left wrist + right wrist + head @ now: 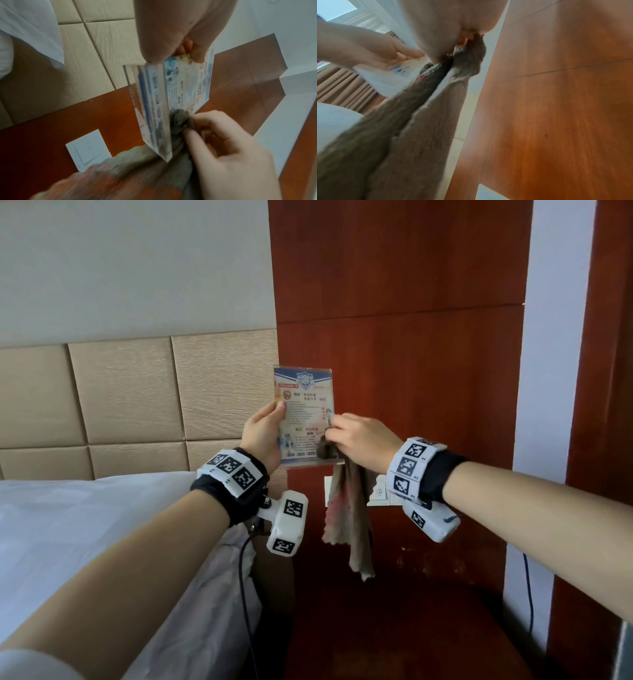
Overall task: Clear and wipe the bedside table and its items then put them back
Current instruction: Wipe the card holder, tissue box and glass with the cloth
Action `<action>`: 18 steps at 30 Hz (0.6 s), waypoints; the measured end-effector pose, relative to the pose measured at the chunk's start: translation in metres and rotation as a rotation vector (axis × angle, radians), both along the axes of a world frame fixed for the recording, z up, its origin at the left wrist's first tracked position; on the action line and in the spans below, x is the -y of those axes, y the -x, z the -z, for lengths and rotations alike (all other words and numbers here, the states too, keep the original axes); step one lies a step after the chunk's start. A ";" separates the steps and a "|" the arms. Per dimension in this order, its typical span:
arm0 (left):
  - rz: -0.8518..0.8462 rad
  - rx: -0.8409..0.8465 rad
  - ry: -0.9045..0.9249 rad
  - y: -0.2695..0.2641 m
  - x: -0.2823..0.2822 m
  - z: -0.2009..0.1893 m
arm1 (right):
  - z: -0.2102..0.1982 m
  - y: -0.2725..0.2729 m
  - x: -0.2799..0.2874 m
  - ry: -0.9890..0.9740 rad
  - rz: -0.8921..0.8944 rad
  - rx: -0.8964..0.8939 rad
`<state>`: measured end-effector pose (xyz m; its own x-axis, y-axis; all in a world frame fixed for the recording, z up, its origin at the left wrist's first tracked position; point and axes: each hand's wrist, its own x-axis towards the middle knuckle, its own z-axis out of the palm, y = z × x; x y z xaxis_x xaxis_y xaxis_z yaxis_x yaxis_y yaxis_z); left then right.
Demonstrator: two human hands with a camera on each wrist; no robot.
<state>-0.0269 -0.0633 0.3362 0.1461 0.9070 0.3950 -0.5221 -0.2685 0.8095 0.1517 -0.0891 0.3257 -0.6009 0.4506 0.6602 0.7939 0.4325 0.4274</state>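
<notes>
Both forearms bare. Each wrist carries black fabric band (239, 491) under white cuff (409, 467) printed with square black-and-white markers. White marker-tagged camera block (287, 523) hangs below each wrist — black cable (244, 583) trails from it.

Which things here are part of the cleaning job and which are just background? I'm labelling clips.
In use: acrylic sign stand, held by left hand; cloth, gripped by right hand; bedside table.
Background: bed, headboard, wall switch.
</notes>
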 end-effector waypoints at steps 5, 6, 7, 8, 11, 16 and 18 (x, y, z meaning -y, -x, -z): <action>-0.015 0.005 0.010 0.002 0.000 -0.001 | 0.005 -0.002 -0.002 -0.003 0.006 -0.033; -0.014 0.005 0.011 0.002 0.001 0.000 | 0.003 -0.001 -0.001 -0.006 0.016 -0.051; -0.012 0.000 0.011 0.002 0.001 0.001 | -0.001 0.000 0.001 -0.003 0.030 -0.070; -0.004 -0.009 0.007 0.003 0.001 0.002 | -0.005 0.001 0.003 0.005 0.050 -0.093; 0.037 -0.047 -0.019 0.003 0.003 0.007 | -0.021 0.001 0.007 0.047 0.138 -0.171; 0.079 -0.094 -0.033 -0.001 0.004 0.015 | -0.046 -0.007 0.006 -0.016 0.167 -0.294; 0.084 -0.096 -0.034 -0.003 0.003 0.016 | -0.050 -0.009 0.006 -0.019 0.177 -0.314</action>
